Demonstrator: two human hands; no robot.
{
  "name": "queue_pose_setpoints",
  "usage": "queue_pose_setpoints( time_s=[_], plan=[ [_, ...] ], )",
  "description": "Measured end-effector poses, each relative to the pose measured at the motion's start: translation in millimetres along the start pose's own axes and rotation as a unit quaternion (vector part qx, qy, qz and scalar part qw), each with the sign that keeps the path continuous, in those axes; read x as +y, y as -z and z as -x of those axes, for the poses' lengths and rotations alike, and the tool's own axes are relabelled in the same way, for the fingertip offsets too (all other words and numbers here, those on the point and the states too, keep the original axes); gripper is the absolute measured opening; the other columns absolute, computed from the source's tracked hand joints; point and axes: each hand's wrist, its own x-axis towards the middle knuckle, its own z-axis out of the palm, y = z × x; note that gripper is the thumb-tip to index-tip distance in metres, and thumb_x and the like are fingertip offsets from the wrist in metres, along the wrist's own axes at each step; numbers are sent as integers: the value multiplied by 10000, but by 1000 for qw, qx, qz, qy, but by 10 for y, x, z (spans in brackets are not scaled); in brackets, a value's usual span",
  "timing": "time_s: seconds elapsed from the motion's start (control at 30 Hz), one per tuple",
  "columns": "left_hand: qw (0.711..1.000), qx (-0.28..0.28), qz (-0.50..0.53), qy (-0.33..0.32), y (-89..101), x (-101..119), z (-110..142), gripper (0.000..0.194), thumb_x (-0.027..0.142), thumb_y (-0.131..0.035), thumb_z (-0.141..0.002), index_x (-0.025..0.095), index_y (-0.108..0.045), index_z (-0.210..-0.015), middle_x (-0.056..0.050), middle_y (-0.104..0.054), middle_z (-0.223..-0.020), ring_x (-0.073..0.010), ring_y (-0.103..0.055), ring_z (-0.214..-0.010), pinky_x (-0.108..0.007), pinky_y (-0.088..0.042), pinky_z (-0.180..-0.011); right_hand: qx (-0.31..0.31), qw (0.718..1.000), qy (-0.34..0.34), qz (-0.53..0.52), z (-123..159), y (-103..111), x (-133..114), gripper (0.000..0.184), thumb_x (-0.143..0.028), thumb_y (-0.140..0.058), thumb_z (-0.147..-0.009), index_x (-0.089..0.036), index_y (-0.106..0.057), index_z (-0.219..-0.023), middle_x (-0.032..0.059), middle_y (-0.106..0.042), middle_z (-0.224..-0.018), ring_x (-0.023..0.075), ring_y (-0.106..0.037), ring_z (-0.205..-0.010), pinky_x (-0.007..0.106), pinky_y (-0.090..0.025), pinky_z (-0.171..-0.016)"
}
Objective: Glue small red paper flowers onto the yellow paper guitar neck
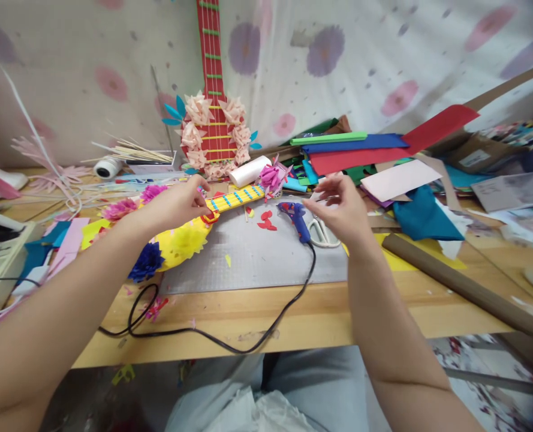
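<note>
My left hand (185, 203) is over a yellow toy paper guitar (180, 245), thumb and forefinger apart. Its fingertips are by the red ring where body meets neck; I cannot tell whether they press on it. Yellow, blue and pink paper flowers decorate the guitar body. My right hand (345, 207) hovers with fingers bent and apart, with nothing plain to see in them. Just left of it, a blue glue gun (297, 221) lies on the grey cutting mat (257, 264), beside white-handled scissors (324, 234). Red paper scraps (267, 221) lie between the guitar and the glue gun.
A larger red paper guitar (214, 129) with pale flowers leans at the back. Coloured sheets (360, 153) are piled right of it. The glue gun's black cord (243, 350) loops along the table's front edge. A brown roll (455, 282) lies at right, a power strip (0, 264) at left.
</note>
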Motion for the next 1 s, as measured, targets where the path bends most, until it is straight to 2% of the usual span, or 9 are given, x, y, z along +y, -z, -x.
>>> queue_pose_setpoints(
  time_s=[0.1, 0.2, 0.3, 0.4, 0.57, 0.7, 0.8, 0.9, 1.0],
  plan=[
    [998, 3, -66, -9, 31, 38, -71, 511, 270, -670, -625, 230, -473, -1094, -5, -677, -735, -195, -618, -677, -248, -396, -607, -73, 996, 41, -27, 44, -351, -269, 303, -381, -638, -708, -219, -497, -922, 51, -591, -964, 171, -568, -870, 307, -460, -730],
    [996, -7, -89, -20, 24, 111, -119, 612, 244, -692, -604, 224, -445, -1164, -6, -672, -712, -214, -628, -708, -251, -398, -645, -164, 979, 65, -98, 43, -812, -383, 266, -276, -628, -706, -216, -475, -915, 25, -609, -914, 142, -586, -801, 294, -470, -726],
    [991, -28, -130, -33, 7, 167, -165, 694, 234, -692, -604, 223, -409, -1237, -11, -667, -695, -235, -633, -747, -261, -405, -683, -258, 948, 26, -186, -33, -1220, -406, 322, -182, -624, -678, -217, -442, -942, -4, -621, -831, 137, -617, -785, 294, -490, -734],
    [980, -44, -188, -49, 0, 189, -213, 728, 230, -670, -626, 215, -369, -1289, -33, -668, -730, -262, -629, -808, -285, -412, -727, -298, 926, -9, -232, -145, -1472, -430, 379, -91, -618, -635, -217, -422, -934, -13, -631, -822, 147, -638, -827, 292, -502, -748],
    [974, -54, -208, -68, 8, 204, -278, 744, 215, -665, -642, 217, -347, -1315, -70, -674, -823, -282, -626, -850, -294, -410, -747, -273, 947, -1, -172, -261, -1562, -493, 312, -99, -625, -637, -217, -429, -850, -15, -651, -760, 175, -650, -806, 327, -498, -764],
    [971, -59, -218, -77, 20, 212, -316, 751, 210, -647, -651, 204, -328, -1331, -77, -679, -857, -259, -629, -811, -261, -400, -709, -262, 958, 11, -118, -279, -1530, -529, 285, -113, -620, -643, -216, -442, -840, -10, -661, -751, 177, -646, -791, 322, -488, -748],
    [976, -60, -188, -90, 35, 173, -360, 738, 188, -630, -642, 224, -350, -1324, -46, -684, -819, -232, -623, -773, -253, -394, -697, -241, 966, 5, -94, -292, -1537, -498, 254, -115, -594, -653, -217, -459, -842, -13, -660, -755, 173, -642, -789, 309, -480, -734],
    [986, -46, -136, -83, 44, 81, -423, 633, 171, -578, -665, 251, -425, -1274, -15, -688, -796, -204, -616, -753, -245, -393, -696, -211, 971, -45, -107, -321, -1594, -373, 241, -126, -585, -652, -217, -461, -838, -27, -650, -734, 156, -635, -748, 287, -477, -693],
    [994, -29, -94, -43, 13, -55, -483, 466, 174, -526, -701, 244, -535, -1162, -11, -692, -808, -186, -610, -724, -241, -395, -679, -195, 960, -129, -153, -355, -1695, -198, 242, -165, -599, -642, -214, -446, -824, -43, -627, -701, 127, -609, -652, 260, -471, -631]
  ],
)
